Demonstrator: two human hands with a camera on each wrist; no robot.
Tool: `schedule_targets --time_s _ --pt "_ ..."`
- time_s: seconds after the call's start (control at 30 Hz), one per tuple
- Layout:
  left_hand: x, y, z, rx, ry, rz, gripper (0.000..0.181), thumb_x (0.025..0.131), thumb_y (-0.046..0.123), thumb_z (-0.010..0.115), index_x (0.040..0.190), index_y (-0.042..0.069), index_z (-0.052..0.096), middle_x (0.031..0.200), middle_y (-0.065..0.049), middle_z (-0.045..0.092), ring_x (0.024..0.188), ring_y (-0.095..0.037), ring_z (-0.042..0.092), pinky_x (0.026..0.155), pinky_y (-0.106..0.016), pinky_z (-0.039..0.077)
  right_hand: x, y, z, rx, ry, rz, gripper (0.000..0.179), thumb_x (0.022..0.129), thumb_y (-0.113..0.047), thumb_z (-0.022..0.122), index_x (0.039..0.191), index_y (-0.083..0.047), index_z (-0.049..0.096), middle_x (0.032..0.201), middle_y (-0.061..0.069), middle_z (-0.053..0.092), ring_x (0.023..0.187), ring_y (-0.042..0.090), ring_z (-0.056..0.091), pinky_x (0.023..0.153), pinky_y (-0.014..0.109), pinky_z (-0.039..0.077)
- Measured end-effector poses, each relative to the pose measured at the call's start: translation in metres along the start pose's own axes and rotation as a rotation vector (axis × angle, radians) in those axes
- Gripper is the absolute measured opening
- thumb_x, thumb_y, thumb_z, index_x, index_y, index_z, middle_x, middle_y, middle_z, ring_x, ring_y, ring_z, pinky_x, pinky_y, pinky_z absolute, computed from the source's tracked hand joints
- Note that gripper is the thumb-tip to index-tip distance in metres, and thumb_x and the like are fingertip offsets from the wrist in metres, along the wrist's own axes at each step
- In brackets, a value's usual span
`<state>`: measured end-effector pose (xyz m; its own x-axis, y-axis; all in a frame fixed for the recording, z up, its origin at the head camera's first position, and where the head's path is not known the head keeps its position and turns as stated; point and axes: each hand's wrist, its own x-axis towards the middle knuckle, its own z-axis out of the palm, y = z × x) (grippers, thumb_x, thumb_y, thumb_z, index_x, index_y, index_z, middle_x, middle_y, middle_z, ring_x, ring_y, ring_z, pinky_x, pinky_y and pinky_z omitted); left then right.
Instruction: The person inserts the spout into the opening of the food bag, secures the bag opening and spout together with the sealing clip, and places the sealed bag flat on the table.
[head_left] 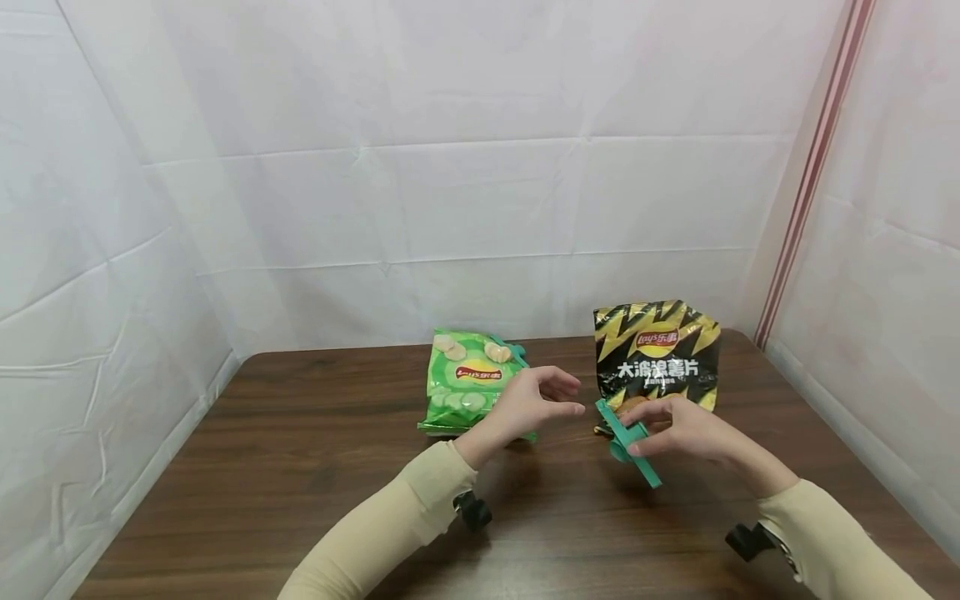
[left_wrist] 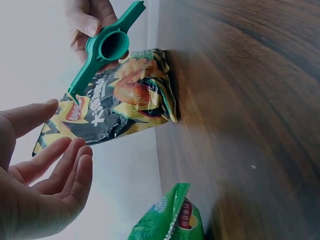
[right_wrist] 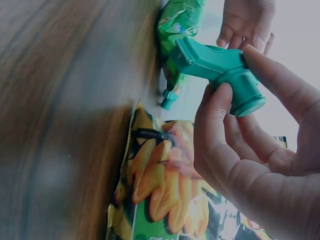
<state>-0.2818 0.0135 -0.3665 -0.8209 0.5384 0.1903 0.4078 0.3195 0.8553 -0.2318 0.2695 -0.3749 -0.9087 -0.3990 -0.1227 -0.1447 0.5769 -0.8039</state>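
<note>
My right hand (head_left: 678, 429) pinches a green bag clip with a round spout (head_left: 645, 467) between thumb and fingers, above the table. In the right wrist view the spout of the clip (right_wrist: 215, 60) points down past my fingertips. The clip slants in front of the lower edge of a black and yellow Lay's chip bag (head_left: 656, 354), which stands at the back right. Left of the clip, my left hand (head_left: 528, 404) is held in the air with fingers loosely bent and nothing in them. Behind it lies a green Lay's chip bag (head_left: 468, 379).
A teal piece (head_left: 517, 350) shows at the green bag's upper right corner. The brown wooden table (head_left: 315, 450) is bordered by white sheeting (head_left: 480, 200) at the back and sides. Black camera mounts (head_left: 472, 510) hang under both wrists.
</note>
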Motion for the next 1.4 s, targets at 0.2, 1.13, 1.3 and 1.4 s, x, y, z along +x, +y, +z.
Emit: schedule_targets --time_s 0.2,1.13,1.3,1.4 --pt "0.001 0.003 0.002 0.020 -0.044 -0.006 0.033 0.072 0.033 0.072 0.101 0.020 0.064 0.097 -0.001 0.065 0.080 -0.009 0.060 0.066 -0.022 0.048 0.005 -0.008 0.003 0.040 -0.029 -0.009 0.036 0.072 -0.031 0.072 0.105 -0.018 0.063 0.108 0.005 0.060 0.104 0.026 0.054 0.077 0.034 0.048" --pt "0.000 0.007 0.006 0.013 -0.087 -0.001 0.023 0.074 0.020 0.072 0.093 0.009 0.065 0.076 0.004 0.065 0.072 -0.008 0.061 0.062 -0.022 0.047 0.010 -0.020 0.007 0.051 -0.049 -0.046 0.040 0.071 -0.029 0.073 0.106 -0.013 0.061 0.102 0.007 0.064 0.093 0.019 0.060 0.075 0.034 0.047" --pt "-0.001 0.005 0.008 -0.023 -0.050 0.018 0.018 0.072 0.019 0.073 0.087 0.011 0.065 0.075 0.001 0.065 0.070 -0.010 0.062 0.060 -0.022 0.047 0.009 -0.017 0.005 0.041 -0.016 -0.070 0.035 0.073 -0.029 0.072 0.105 -0.017 0.062 0.101 0.005 0.064 0.091 0.018 0.061 0.074 0.035 0.047" --pt "-0.002 0.004 0.010 -0.035 -0.028 0.027 0.017 0.071 0.019 0.074 0.084 0.013 0.064 0.075 -0.001 0.066 0.069 -0.011 0.062 0.059 -0.022 0.046 0.008 -0.015 0.003 0.016 0.013 -0.102 0.032 0.074 -0.030 0.070 0.104 -0.020 0.062 0.099 0.002 0.065 0.088 0.017 0.061 0.075 0.036 0.046"
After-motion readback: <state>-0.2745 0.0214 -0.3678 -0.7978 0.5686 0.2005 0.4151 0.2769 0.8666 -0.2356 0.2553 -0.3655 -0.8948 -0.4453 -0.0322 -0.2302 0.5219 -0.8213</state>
